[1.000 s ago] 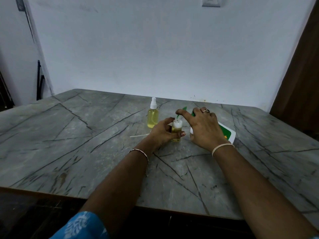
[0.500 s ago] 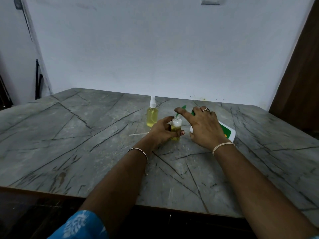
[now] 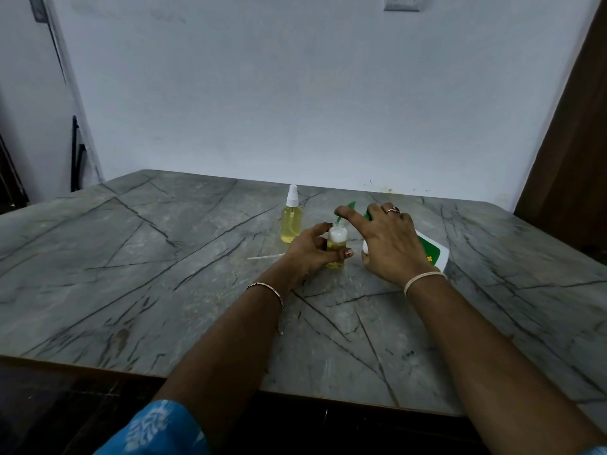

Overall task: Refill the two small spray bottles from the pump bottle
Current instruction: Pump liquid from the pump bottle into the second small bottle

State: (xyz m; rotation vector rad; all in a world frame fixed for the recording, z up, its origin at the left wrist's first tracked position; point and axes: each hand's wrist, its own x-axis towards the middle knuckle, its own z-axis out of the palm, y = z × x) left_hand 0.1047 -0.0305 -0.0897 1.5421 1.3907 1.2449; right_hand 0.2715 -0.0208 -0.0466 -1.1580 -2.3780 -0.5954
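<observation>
One spray bottle (image 3: 291, 221) stands capped and nearly full of yellow liquid at the far left of the group, so that half of the job looks done. Just to its right the left hand (image 3: 308, 254) grips the second small bottle (image 3: 336, 247), open-necked and upright on the grey stone table (image 3: 164, 274), with yellow liquid below and white foam at the neck. Tilted toward it from the right is the pump bottle (image 3: 430, 252), held by the right hand (image 3: 391, 244), whose forefinger rests on the green pump head (image 3: 349, 206) over the opening. A white dip tube (image 3: 266, 256) (probably from the missing sprayer) lies to the left. Topping up and recapping remain.
</observation>
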